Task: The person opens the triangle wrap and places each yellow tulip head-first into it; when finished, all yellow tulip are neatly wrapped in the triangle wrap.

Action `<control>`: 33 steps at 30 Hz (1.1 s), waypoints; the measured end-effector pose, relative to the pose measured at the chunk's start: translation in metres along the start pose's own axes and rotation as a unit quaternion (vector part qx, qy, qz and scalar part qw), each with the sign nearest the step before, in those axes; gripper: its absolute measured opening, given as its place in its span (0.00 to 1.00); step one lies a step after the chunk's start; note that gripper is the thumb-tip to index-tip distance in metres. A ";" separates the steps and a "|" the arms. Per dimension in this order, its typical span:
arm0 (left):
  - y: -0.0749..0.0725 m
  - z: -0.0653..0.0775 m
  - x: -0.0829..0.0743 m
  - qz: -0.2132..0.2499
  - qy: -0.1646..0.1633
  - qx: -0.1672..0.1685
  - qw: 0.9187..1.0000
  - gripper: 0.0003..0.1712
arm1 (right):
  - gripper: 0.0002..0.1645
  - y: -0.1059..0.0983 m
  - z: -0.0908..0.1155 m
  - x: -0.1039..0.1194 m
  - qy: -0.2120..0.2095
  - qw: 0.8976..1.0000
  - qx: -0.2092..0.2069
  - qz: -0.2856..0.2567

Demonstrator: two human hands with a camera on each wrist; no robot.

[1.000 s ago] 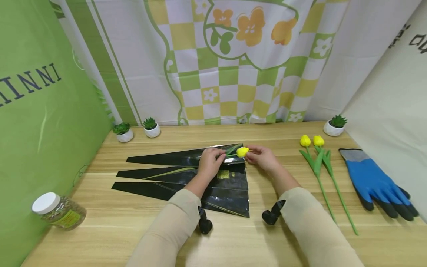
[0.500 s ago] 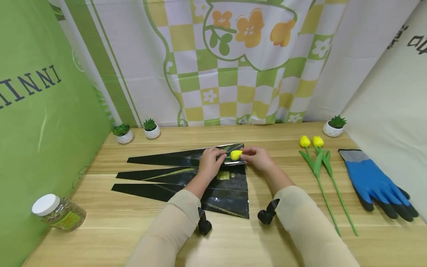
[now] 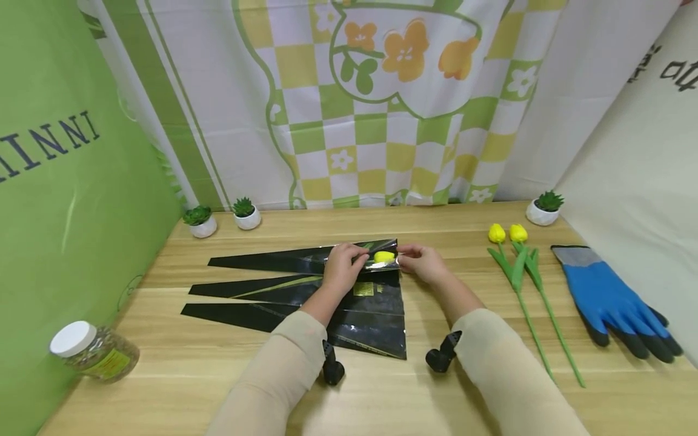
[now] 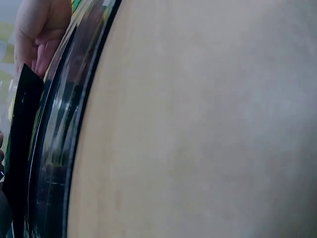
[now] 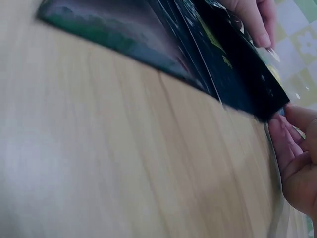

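Note:
A yellow tulip point(image 3: 384, 257) lies in the mouth of the farthest black flower sleeve point(image 3: 283, 259), its bloom showing through the clear film. My left hand point(image 3: 342, 266) grips this sleeve near the mouth, its fingertips beside the bloom. At the mouth's right edge my right hand point(image 3: 425, 264) pinches the film. The right wrist view shows the thumb and fingers of the right hand point(image 5: 297, 153) at a sleeve corner. Two more black sleeves, the middle sleeve point(image 3: 262, 287) and the near sleeve point(image 3: 234, 312), fan out toward me. The tulip's stem is mostly hidden.
Two yellow tulips point(image 3: 517, 272) with long stems lie at the right, beside a blue work glove point(image 3: 613, 297). A jar with a white lid point(image 3: 98, 351) lies tilted at the left. Small potted succulents point(image 3: 247, 214) stand along the back before a curtain.
The tulip's bloom has moved left into the sleeve's mouth, under the film. My right hand has let go of the bloom and now pinches the sleeve's edge. The left hand has stayed in place.

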State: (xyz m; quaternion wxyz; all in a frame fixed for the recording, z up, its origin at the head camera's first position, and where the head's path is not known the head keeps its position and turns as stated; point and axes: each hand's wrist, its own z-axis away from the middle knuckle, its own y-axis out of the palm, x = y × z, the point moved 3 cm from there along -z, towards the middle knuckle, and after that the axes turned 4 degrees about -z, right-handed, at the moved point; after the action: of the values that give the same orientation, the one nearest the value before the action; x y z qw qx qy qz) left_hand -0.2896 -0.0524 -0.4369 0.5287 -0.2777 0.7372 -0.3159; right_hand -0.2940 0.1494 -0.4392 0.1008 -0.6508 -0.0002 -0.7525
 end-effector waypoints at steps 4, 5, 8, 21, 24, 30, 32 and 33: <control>0.001 -0.001 0.001 0.010 -0.009 0.008 1.000 0.14 | 0.25 -0.016 0.011 0.003 0.011 1.000 -0.003 -0.014; 0.001 -0.002 0.001 0.012 -0.009 0.008 1.000 0.14 | 0.26 -0.021 0.015 0.004 0.013 1.000 -0.004 -0.007; 0.001 -0.003 0.002 0.020 -0.013 0.006 1.000 0.14 | 0.27 -0.037 0.025 0.006 0.022 0.999 -0.010 0.025; -0.003 -0.012 0.006 0.014 -0.012 -0.013 1.000 0.14 | 0.31 -0.114 0.076 0.016 0.020 0.989 -0.012 0.143; -0.004 -0.015 0.007 0.003 -0.014 -0.014 1.000 0.14 | 0.32 -0.131 0.087 0.015 0.024 0.986 -0.017 0.165; -0.006 -0.018 0.010 -0.004 -0.015 -0.018 1.000 0.14 | 0.32 -0.160 0.104 0.007 0.031 0.969 -0.030 0.242; -0.006 -0.019 0.012 -0.005 -0.018 -0.020 1.000 0.14 | 0.32 -0.166 0.108 0.004 0.033 0.961 -0.037 0.273; -0.006 -0.020 0.013 -0.005 -0.021 -0.021 1.000 0.14 | 0.32 -0.169 0.110 0.003 0.034 0.957 -0.040 0.286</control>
State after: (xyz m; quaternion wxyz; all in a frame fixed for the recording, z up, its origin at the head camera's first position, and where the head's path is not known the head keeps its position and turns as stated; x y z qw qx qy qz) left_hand -0.3119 -0.0621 -0.4352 0.5367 -0.2986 0.7312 -0.2971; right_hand -0.2122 0.3286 -0.3973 0.2853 -0.6015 0.2191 -0.7133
